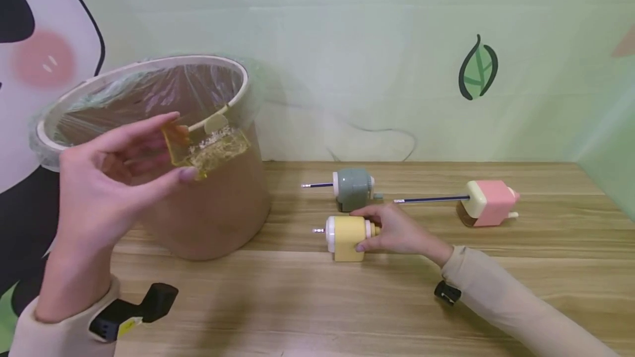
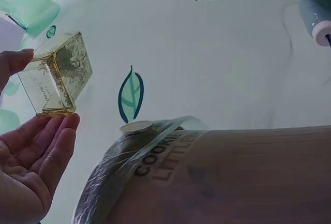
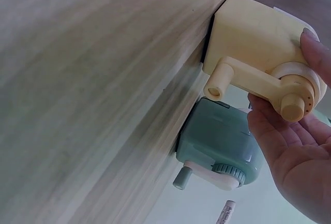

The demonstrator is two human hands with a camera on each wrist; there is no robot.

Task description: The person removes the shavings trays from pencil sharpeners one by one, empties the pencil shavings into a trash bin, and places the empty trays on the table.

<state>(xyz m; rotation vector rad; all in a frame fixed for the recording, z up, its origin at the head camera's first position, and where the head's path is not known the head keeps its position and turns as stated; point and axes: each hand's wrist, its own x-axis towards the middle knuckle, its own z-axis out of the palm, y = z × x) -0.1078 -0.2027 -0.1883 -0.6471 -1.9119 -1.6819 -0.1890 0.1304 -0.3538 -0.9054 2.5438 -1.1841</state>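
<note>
My left hand [image 1: 94, 186] pinches a see-through yellow shavings drawer [image 1: 213, 150] between thumb and fingers, in front of the trash bin's [image 1: 218, 208] rim. Pale pencil shavings lie inside the drawer. On the table, my right hand [image 1: 399, 233] grips a yellow crank pencil sharpener [image 1: 349, 238], thumb on the near side and fingers behind. A pencil end [image 1: 318, 230] sticks out of its white front. The right wrist view shows its crank handle [image 3: 220, 81] beside the thumb. Just behind stands a grey-green sharpener [image 1: 353, 189] holding a dark pencil [image 1: 318, 185].
A pink sharpener [image 1: 498, 203] with a long dark pencil [image 1: 431, 199] in it stands to the right on the wooden table [image 1: 297, 307]. The bin on the left has a clear plastic liner [image 1: 198, 84]. A pale green wall [image 1: 347, 70] closes off the back.
</note>
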